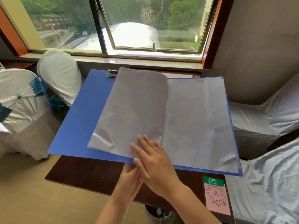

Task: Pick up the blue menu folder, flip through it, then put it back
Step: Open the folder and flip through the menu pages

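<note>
The blue menu folder (77, 120) is held open above a dark wooden table (87, 172). Pale, translucent sheets lie across both halves, and one sheet (134, 110) arches over the spine toward the left. A metal clip (112, 73) sits at the folder's top edge. My left hand (129, 183) reaches under the folder's near edge at the spine and holds it from below. My right hand (153, 160) lies flat on the lower part of the turned sheet, fingers spread, thumb at the folder's edge.
White-covered chairs stand at the left (19, 101), at the back left (56, 73) and along the right (265, 120). A pink QR-code card (216, 196) is stuck on the table's near right corner. A waste bin (158, 212) sits below the table. A window (145, 26) is ahead.
</note>
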Motion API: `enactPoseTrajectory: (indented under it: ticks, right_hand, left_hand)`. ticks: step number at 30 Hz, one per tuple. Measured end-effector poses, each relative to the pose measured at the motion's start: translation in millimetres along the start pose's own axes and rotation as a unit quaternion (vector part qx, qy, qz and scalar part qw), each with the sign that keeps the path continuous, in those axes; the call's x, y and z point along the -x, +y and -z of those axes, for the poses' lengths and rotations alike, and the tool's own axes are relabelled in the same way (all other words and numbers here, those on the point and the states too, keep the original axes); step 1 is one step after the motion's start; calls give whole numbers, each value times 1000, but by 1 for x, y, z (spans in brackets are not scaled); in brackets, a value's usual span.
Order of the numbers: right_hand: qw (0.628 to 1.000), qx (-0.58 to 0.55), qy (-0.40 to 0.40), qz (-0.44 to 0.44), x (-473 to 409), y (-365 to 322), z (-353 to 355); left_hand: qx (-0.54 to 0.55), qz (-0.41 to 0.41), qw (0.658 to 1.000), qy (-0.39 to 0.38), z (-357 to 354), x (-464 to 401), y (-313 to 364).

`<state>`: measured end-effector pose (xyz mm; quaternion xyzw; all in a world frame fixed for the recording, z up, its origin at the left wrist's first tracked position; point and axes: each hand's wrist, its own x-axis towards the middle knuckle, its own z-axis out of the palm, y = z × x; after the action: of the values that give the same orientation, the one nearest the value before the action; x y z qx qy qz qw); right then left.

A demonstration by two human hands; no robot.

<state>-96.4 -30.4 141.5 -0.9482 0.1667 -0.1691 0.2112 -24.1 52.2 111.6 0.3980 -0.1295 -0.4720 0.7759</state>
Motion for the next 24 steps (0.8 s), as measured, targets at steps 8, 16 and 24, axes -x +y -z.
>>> enactPoseTrajectory:
  ticks: [8,16,24]
  right_hand:
    - [979,-121,159,-33,16,29,61]
    - [872,-365,84,-316,79,108,139]
    - [883,-372,135,-254,87,115,138]
  left_hand:
    - [52,20,998,1,9,-6,2]
    - [69,16,997,4,21,-9,5]
    - [48,8,999,9,18,-9,9]
